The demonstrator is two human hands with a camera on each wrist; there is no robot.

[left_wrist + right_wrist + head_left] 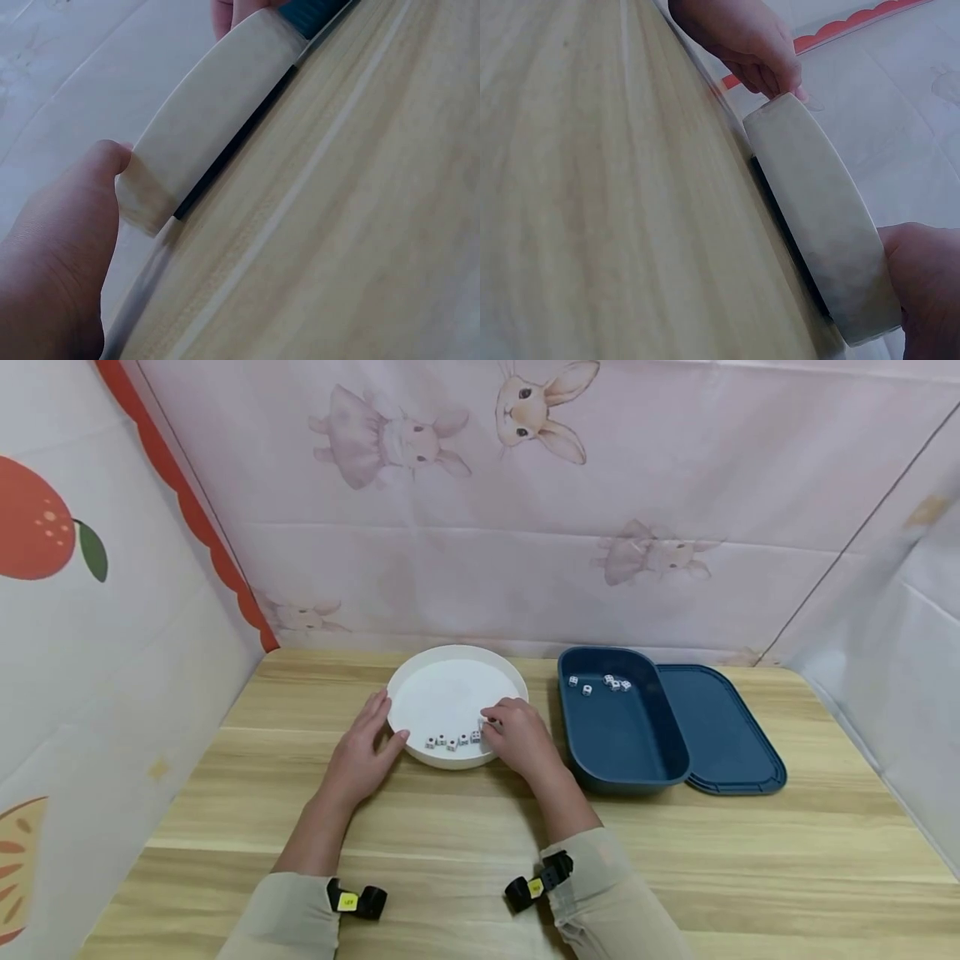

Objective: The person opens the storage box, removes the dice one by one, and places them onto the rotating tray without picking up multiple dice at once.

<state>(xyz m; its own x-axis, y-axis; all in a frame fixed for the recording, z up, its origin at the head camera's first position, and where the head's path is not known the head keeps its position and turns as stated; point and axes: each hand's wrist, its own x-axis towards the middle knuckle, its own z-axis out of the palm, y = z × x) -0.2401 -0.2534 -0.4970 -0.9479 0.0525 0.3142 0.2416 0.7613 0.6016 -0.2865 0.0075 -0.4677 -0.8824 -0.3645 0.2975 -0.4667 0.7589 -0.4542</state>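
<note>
Our box (626, 731) sits at the plate's (453, 689) three o'clock. Our left hand (362, 758) grips the plate at eight; our right hand (522, 739), at four, pinches a die (490, 722). Our brushing past could scatter the dice (452, 745) at six.

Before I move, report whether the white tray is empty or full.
Neither: dice lie in the white tray, with much of its floor bare.

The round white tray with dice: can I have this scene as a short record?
Surface: light wood-grain table
Centre: shallow round white tray
Inside: small white spotted dice in an uneven row
Left hand: touches the tray's rim
Right hand: pinches a die at the row's right end
Beside tray: dark blue rectangular box holding more dice
Beside box: flat dark blue lid
</note>
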